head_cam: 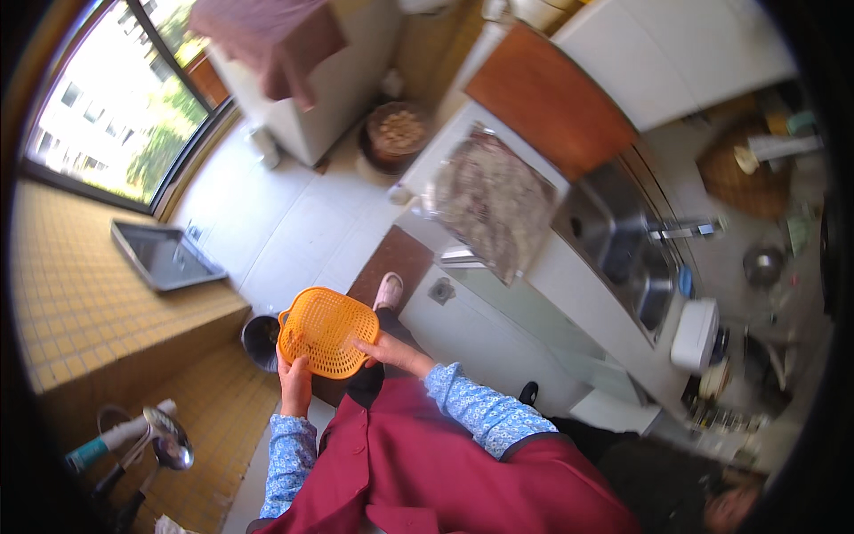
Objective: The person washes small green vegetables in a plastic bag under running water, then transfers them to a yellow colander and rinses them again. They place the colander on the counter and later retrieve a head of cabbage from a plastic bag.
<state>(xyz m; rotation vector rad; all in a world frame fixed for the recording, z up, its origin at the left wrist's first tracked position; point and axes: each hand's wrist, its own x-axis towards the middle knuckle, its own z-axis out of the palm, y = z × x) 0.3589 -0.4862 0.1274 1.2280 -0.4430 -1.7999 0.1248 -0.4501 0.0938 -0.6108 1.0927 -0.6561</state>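
An orange perforated plastic basket [333, 324] is held out in front of my body, tilted so that its inside shows. My left hand [295, 387] grips its near left rim, with the thumb over the edge. On the right rim, my right hand [389, 352] has its thumb inside and its fingers mostly hidden behind. A few small dark reddish bits [297, 340] appear inside the basket at the left. Partly behind the basket stands a dark bin [259, 340], close to my left hand.
A counter at right holds a steel sink [607, 227], a reddish-brown board [550, 100] and a plastic-covered mat [490, 197]. A grey tray [167, 257] rests on the yellow tiled ledge [80, 287]. Ladles [170, 444] hang lower left. Another person [667, 474] is at lower right.
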